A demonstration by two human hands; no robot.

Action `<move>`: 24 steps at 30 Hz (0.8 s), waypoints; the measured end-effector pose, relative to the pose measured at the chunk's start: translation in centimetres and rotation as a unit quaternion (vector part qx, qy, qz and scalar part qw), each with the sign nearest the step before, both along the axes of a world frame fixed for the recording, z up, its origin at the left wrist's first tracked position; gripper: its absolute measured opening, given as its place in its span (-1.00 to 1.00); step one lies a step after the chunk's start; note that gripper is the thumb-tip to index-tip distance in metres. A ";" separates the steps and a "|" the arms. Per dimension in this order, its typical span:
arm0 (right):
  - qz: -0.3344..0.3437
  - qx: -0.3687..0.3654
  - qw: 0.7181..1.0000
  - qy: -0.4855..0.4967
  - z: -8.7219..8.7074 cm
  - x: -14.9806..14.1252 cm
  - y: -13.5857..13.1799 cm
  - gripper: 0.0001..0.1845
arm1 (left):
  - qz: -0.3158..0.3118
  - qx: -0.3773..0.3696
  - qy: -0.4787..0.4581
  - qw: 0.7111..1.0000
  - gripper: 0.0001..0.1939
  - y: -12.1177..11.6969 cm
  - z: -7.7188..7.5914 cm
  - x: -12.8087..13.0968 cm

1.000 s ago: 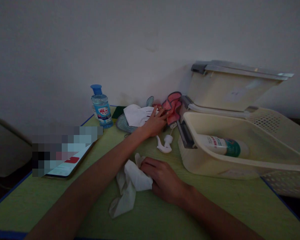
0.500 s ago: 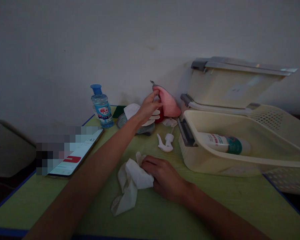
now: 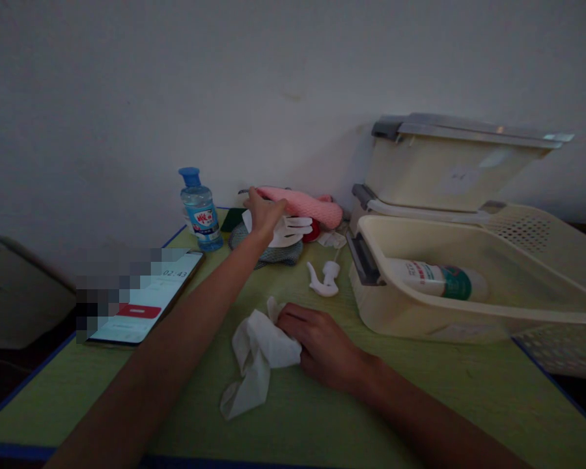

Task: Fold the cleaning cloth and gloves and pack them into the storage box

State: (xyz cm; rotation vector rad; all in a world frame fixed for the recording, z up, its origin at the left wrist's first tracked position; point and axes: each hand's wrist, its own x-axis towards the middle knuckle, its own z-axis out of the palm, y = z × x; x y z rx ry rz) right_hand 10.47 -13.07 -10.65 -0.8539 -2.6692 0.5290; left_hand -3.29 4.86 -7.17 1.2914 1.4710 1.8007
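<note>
My left hand (image 3: 262, 213) reaches to the back of the green table (image 3: 420, 397) and grips one end of a pink cloth (image 3: 305, 203), which stretches sideways above a white glove (image 3: 289, 230) and a grey mesh pad (image 3: 268, 253). My right hand (image 3: 317, 342) rests on the table with its fingers curled over a crumpled white cloth (image 3: 256, 358). A white pump nozzle (image 3: 323, 280) lies between the two hands.
A small water bottle (image 3: 198, 210) with a blue cap stands at the back left. A phone (image 3: 149, 296) lies on the left. A cream plastic basket (image 3: 473, 286) holding a white and green bottle (image 3: 437, 279) sits on the right, its lidded box (image 3: 449, 163) behind it.
My left hand picked the pink cloth up from the pile, raised it, then carried it leftward and lower. My right hand stayed on the white cloth.
</note>
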 end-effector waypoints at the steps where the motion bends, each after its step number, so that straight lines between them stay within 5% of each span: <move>1: 0.001 0.000 1.000 0.000 0.0 0.0 0.0 -0.63 | 0.035 -0.007 0.026 0.999 -0.25 -0.3 0.0 0.1; 4: 0.005 -0.003 1.000 -0.002 0.0 0.0 0.0 -0.65 | 0.063 0.023 0.161 0.985 -0.22 -1.1 0.2 0.5; 8: 0.001 -0.007 1.000 -0.003 0.0 0.0 0.0 -0.66 | -0.087 0.055 0.248 0.963 -0.62 -1.3 0.1 0.9; 11: 0.002 -0.005 1.000 -0.008 0.0 0.0 0.0 -0.64 | -0.135 0.042 0.237 0.961 -0.89 -1.1 -0.2 0.9; 18: 0.005 0.011 1.000 -0.016 0.0 -0.1 0.1 -0.65 | -0.120 0.007 0.109 0.987 -0.80 -1.1 2.0 0.5; 24: 0.000 0.021 1.000 -0.012 0.0 -0.1 0.0 -0.65 | -0.154 0.086 -0.161 0.971 -0.74 -2.4 6.1 -0.7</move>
